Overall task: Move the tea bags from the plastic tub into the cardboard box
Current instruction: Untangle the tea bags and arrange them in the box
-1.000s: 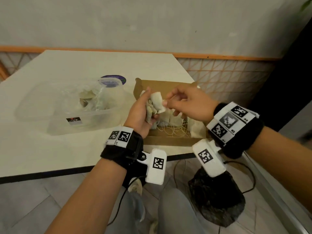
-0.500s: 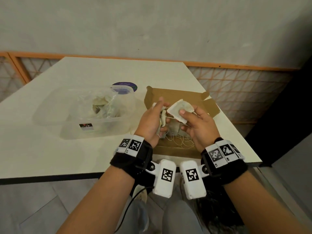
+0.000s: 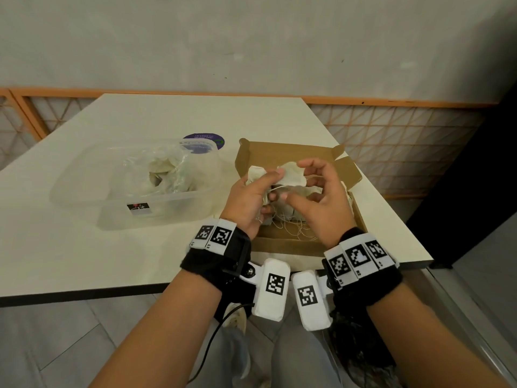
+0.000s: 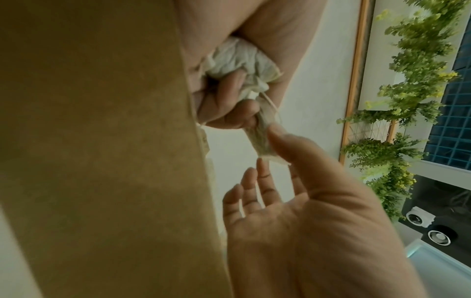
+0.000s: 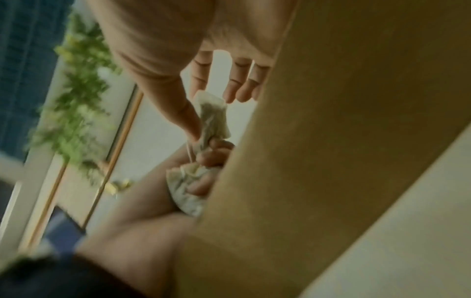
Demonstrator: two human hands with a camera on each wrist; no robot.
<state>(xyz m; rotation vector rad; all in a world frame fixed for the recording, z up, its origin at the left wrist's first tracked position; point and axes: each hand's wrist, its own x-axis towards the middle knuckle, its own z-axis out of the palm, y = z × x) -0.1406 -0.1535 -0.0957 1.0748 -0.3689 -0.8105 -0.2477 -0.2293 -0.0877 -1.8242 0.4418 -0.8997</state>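
Observation:
My left hand (image 3: 251,194) grips a crumpled bunch of tea bags (image 3: 256,173) above the open cardboard box (image 3: 282,155). One tea bag (image 3: 293,175) sticks out of the bunch toward my right hand (image 3: 319,197). That hand pinches it between thumb and index finger, the other fingers spread. The left wrist view shows the bunch (image 4: 237,58) in my curled fingers and the hanging tea bag (image 4: 260,139) against the right thumb. More tea bags with loose strings (image 3: 296,231) lie in the box under my hands. The clear plastic tub (image 3: 84,197) on the left holds further tea bags (image 3: 162,169).
A round purple disc (image 3: 204,140) lies behind the tub. The white table (image 3: 84,261) ends in a dark front edge near my wrists. An orange-framed lattice railing (image 3: 391,141) runs behind and to the right. A dark bag (image 3: 361,359) and a cable sit on the floor.
My right hand has swung from the right side round to the near side of the box, and its fingers have spread. The left hand still holds its bunch over the box.

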